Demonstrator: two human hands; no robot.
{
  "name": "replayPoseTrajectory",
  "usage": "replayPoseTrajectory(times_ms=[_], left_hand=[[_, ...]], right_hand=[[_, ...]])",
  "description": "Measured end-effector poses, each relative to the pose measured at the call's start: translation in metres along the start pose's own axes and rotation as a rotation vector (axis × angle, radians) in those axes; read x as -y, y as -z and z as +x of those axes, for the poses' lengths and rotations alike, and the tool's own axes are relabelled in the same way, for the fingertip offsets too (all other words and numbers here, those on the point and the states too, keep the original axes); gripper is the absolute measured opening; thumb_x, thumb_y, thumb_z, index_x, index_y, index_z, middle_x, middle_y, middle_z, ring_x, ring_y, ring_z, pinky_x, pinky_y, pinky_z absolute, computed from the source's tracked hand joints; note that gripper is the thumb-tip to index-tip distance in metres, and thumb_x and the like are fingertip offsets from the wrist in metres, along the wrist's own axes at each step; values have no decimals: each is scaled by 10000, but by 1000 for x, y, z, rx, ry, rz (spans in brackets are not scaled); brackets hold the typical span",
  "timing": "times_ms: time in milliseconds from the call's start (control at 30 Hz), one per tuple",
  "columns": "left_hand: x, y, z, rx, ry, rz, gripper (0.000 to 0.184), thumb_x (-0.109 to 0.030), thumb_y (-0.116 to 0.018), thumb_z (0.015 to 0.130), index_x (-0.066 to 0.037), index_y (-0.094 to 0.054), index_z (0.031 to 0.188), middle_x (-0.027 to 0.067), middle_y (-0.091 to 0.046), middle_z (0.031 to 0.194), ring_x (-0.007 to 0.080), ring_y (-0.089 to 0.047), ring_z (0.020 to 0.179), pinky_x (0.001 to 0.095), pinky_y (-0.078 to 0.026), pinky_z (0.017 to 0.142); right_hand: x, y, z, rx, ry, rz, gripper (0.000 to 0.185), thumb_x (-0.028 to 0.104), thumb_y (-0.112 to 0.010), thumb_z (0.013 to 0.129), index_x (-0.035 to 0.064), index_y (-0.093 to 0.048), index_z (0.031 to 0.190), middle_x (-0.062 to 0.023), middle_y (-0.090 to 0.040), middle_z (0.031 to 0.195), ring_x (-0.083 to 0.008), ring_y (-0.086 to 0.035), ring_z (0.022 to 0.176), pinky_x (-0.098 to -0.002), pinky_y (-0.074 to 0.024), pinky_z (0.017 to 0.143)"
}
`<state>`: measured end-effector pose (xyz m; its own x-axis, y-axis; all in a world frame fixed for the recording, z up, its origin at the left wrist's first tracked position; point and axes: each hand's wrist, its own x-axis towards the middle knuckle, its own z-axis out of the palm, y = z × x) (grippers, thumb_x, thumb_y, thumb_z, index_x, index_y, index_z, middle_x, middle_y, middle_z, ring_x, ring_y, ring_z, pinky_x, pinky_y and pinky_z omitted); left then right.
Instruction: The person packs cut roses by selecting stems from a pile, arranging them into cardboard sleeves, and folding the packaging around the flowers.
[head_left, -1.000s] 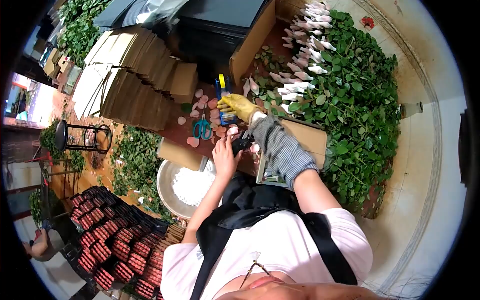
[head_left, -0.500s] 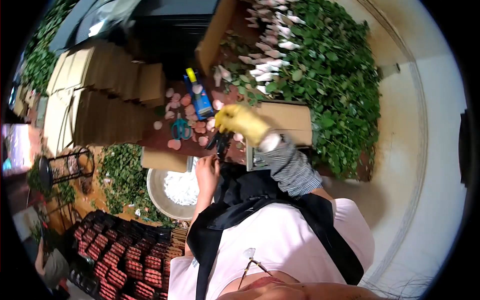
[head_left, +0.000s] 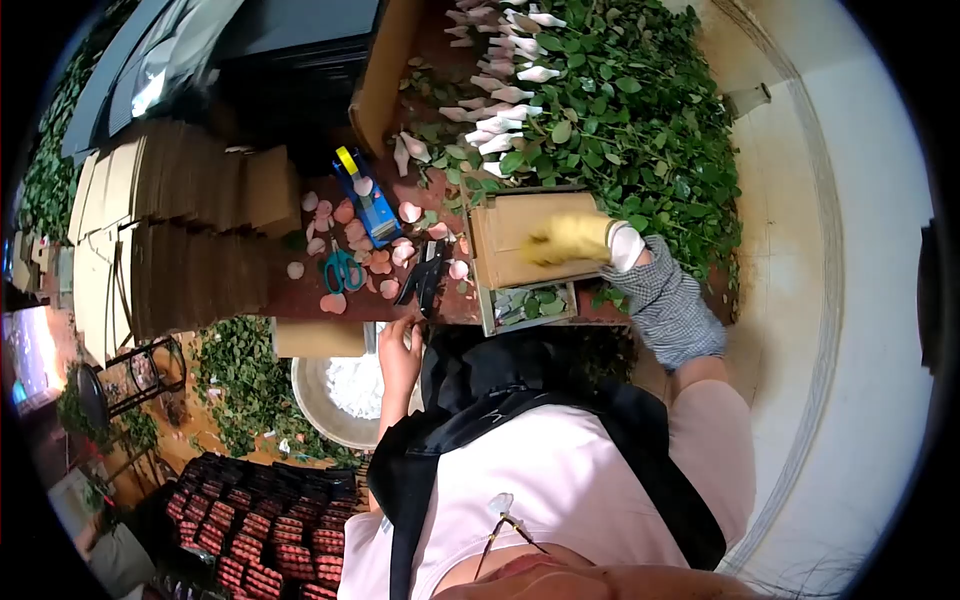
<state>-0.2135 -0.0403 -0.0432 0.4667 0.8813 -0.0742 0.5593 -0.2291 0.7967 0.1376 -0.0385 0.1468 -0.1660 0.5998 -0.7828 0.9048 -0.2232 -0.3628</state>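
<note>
My left hand (head_left: 400, 350) is bare and rests by the table's front edge. Its fingers are curled, and whatever they pinch is too small to make out. Just beyond the fingertips lies a black handled tool (head_left: 428, 280). My right hand (head_left: 570, 240), in a yellow glove, is over a flat cardboard piece (head_left: 505, 225); motion blur smears its fingers. That cardboard sits on a shallow tray-like box (head_left: 488, 312) with green leaves inside. Teal-handled scissors (head_left: 343, 272) and a blue tape dispenser (head_left: 375, 215) with yellow tape lie farther left among pink petals (head_left: 380, 262).
Wrapped pale-pink roses (head_left: 495, 125) with leafy stems (head_left: 640, 130) lie heaped at the far right. Stacked cardboard (head_left: 190, 270) stands on the left. Below the table edge is a basin (head_left: 310, 405) holding white pieces. Several black-and-red packs (head_left: 260, 530) cover the lower left.
My gloved right hand has moved right, away from the black tool and onto the cardboard. My left hand remains by the table edge. The whole view has shifted slightly.
</note>
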Motion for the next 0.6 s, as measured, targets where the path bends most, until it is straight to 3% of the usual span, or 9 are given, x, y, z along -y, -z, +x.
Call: replayPoseTrajectory(times_ms=[33, 67, 100, 200, 300, 333, 433, 533, 600], left_hand=[[1, 2, 6, -12, 25, -27, 201, -140, -659, 903, -27, -695, 1065, 161, -672, 1010, 360, -617, 976, 434, -486, 881], [1, 5, 12, -16, 20, -14, 205, -140, -658, 905, -24, -693, 1070, 157, -670, 1016, 355, -616, 977, 431, -486, 881], [0, 7, 19, -21, 15, -2, 209, -141, -657, 907, -22, -692, 1076, 154, -667, 1022, 351, -616, 979, 429, -486, 880], [-14, 18, 47, -82, -53, -3, 207, -116, -653, 907, -27, -682, 1092, 145, -658, 1021, 340, -612, 966, 425, -484, 872], [-22, 24, 73, -138, -24, -113, 206, -101, -639, 922, -19, -678, 1107, 158, -665, 1013, 350, -626, 976, 410, -491, 878], [-18, 27, 80, -148, -30, -151, 206, -107, -633, 932, -12, -678, 1108, 159, -673, 1030, 337, -638, 972, 397, -498, 871], [-2, 35, 103, -77, 139, -481, 287, -208, -559, 1025, 36, -674, 1121, 95, -714, 1027, 145, -655, 893, 286, -511, 764], [7, 39, 129, 110, 263, -805, 448, -397, -495, 1056, 1, -694, 1113, -8, -688, 922, 60, -599, 773, 208, -452, 658], [8, 37, 145, 250, 271, -724, 365, -331, -579, 1026, 11, -708, 1037, -6, -669, 830, 54, -565, 721, 223, -437, 613]], right_hand=[[23, 14, 10, -178, 93, 401, 406, 366, -583, 965, 114, -627, 1280, -85, -707, 1059, -155, -650, 861, -287, -520, 764], [21, 2, 57, -606, 489, 450, 398, 346, -613, 957, 98, -633, 1267, -75, -705, 999, -141, -628, 801, -293, -518, 718], [45, 14, 77, -682, 480, 519, 444, 343, -605, 969, 53, -596, 1305, -92, -695, 1058, -143, -623, 856, -285, -517, 749], [78, 20, 191, -671, 328, 974, 619, 372, -608, 981, -12, -432, 1432, -135, -651, 1203, -183, -628, 1021, -306, -513, 867], [86, 26, 226, -122, 304, 1190, 481, 349, -606, 983, -43, -569, 1259, -162, -668, 1183, -185, -640, 1045, -299, -499, 908], [87, 15, 241, -243, 619, 1114, 347, 311, -595, 983, -18, -669, 1065, -101, -706, 1023, -174, -653, 914, -286, -499, 866], [109, 4, 146, -511, 424, 703, 286, 269, -530, 985, 31, -673, 915, -54, -696, 834, -145, -656, 788, -288, -519, 708], [96, -103, 120, -322, 397, 790, 159, 152, -595, 921, 45, -678, 839, -63, -709, 829, -128, -652, 785, -308, -520, 705], [85, -174, 123, -185, 308, 1004, 144, 136, -598, 918, 37, -684, 860, -65, -701, 789, -135, -654, 745, -304, -524, 702]])
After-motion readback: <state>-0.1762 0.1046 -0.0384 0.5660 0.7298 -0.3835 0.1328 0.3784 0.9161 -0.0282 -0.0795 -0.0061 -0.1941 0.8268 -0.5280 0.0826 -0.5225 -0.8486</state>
